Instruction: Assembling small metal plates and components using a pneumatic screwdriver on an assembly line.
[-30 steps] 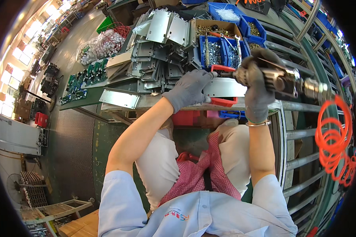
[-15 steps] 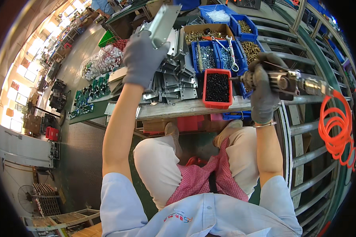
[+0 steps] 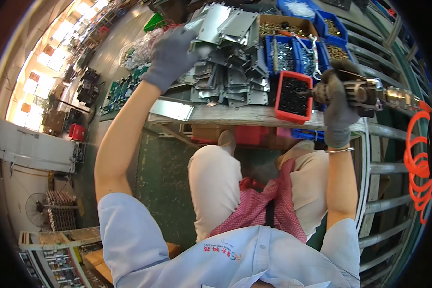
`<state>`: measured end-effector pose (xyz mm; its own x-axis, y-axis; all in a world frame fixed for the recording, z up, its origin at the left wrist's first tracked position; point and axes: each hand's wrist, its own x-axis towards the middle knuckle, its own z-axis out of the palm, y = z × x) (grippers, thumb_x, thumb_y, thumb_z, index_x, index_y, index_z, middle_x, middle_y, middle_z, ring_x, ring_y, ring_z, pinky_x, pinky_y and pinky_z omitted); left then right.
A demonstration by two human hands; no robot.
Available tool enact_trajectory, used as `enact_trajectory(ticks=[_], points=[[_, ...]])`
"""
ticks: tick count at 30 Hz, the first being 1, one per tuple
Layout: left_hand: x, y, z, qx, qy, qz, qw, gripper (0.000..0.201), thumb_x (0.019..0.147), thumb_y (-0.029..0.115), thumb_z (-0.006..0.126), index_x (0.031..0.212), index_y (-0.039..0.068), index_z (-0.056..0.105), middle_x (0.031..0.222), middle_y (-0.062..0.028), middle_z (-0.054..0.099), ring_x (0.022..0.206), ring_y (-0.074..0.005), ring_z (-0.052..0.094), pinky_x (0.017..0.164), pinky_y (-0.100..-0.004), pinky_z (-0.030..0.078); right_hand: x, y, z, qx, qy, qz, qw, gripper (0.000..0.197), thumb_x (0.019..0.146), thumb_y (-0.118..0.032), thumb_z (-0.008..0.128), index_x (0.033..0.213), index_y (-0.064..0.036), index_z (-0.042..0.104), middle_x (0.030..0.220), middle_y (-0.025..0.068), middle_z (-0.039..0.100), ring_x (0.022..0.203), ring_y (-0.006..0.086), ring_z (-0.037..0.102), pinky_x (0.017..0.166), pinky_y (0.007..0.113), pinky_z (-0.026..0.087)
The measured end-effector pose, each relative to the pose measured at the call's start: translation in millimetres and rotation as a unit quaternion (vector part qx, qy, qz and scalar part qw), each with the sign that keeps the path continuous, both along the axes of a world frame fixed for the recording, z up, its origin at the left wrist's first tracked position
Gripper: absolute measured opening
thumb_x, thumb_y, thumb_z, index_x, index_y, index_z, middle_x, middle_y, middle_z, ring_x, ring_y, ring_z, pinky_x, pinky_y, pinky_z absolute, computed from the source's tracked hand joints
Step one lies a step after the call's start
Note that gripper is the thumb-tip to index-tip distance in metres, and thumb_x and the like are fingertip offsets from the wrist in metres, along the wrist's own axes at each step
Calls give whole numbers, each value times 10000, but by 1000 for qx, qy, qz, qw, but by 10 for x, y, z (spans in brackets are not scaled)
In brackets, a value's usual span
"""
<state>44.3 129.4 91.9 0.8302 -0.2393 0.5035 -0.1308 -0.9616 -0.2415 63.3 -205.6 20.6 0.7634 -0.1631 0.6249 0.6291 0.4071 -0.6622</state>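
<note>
My gloved left hand [image 3: 174, 58] is at the left side of a heap of bent sheet-metal brackets [image 3: 240, 72], fingers apart, with no bracket seen in it. A wide shiny bracket [image 3: 213, 24] lies on top of the heap beside its fingertips. My gloved right hand [image 3: 340, 103] is wrapped round a pneumatic screwdriver [image 3: 362, 93], held level and pointing left. The tool's tip is over the right side of a red bin [image 3: 278, 114] of small black screws [image 3: 294, 96]; whether it touches them I cannot tell.
Blue bins [image 3: 282, 54] of screws, a wrench [image 3: 315, 56] and a cardboard box [image 3: 284, 20] of brass-coloured parts stand behind the red bin. A red coiled hose [image 3: 415, 153] hangs at the right beside a roller conveyor [image 3: 389, 168]. Green circuit boards [image 3: 122, 93] lie left.
My left hand has let go of the metal bracket, which now lies on the heap, and has moved left. The right hand still holds the screwdriver by the red bin. The view has shifted.
</note>
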Motion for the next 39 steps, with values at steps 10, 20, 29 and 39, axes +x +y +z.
enact_trajectory(ticks=[10,20,29,39], points=[[-995,1293,-1026,195,230,-7,953,903,594,313,806,1350,64,380,1214,-110,533,1089,-292,544,929,-428,440,-105,247,116,-20,68,1,997,256,818,-46,554,1063,22,583,862,96,615,772,141,587,700,264,495],[-1068,1249,-701,65,384,28,920,532,741,100,636,1253,87,494,1117,-112,591,966,-305,601,824,-392,499,-47,303,28,-30,23,-27,999,255,799,17,589,1054,31,572,888,102,633,737,131,595,647,244,513],[-1237,217,-165,47,30,-97,994,327,791,92,579,1114,126,615,951,-48,643,787,-224,646,603,-352,521,113,76,10,5,-61,-59,996,268,742,39,661,1003,11,608,901,77,651,775,124,614,703,252,525],[-101,-1533,-760,130,58,-263,954,325,791,129,555,1112,85,589,1021,-47,594,817,-197,591,638,-306,510,221,-496,-168,17,-45,-218,975,337,765,-24,688,1069,5,545,981,87,635,832,119,608,760,260,524]])
